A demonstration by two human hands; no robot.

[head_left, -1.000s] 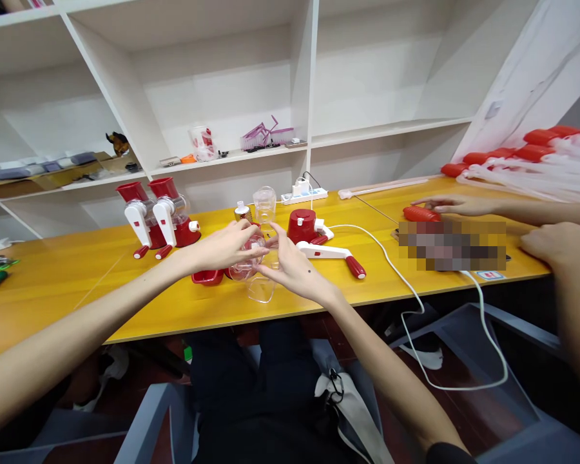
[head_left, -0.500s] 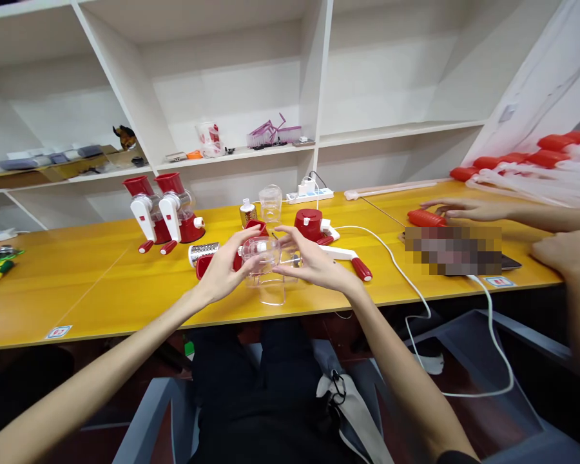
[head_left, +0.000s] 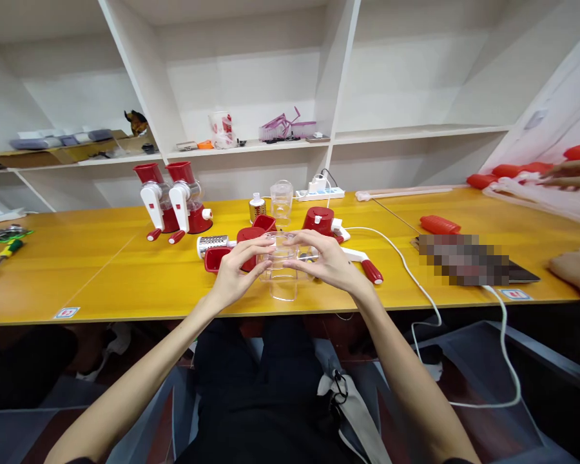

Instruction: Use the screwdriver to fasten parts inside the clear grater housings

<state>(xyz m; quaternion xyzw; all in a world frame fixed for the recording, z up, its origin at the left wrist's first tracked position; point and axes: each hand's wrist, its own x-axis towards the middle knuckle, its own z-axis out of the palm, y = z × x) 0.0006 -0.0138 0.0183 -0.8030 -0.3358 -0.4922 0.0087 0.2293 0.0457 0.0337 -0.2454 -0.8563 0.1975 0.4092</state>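
My left hand and my right hand grip a clear plastic grater housing from both sides, thumbs and fingers curved around its upper part. It is held low over the table's front half; whether it touches the wood I cannot tell. By my left hand lie a metal grater drum, a red hopper-shaped part and a red base, partly covered by my fingers. Beyond my right hand are another red base and a white crank handle with a red grip.
Two assembled rotary graters stand at the back left. Another clear housing and a drum stand behind my hands. A white cable crosses the table. A co-worker's hand is at right, above a red ribbed object.
The view has shifted, so things appear further right. Both my hands remain on the clear housing. The co-worker's hand has left the red ribbed object and moved to the pile at the back right.
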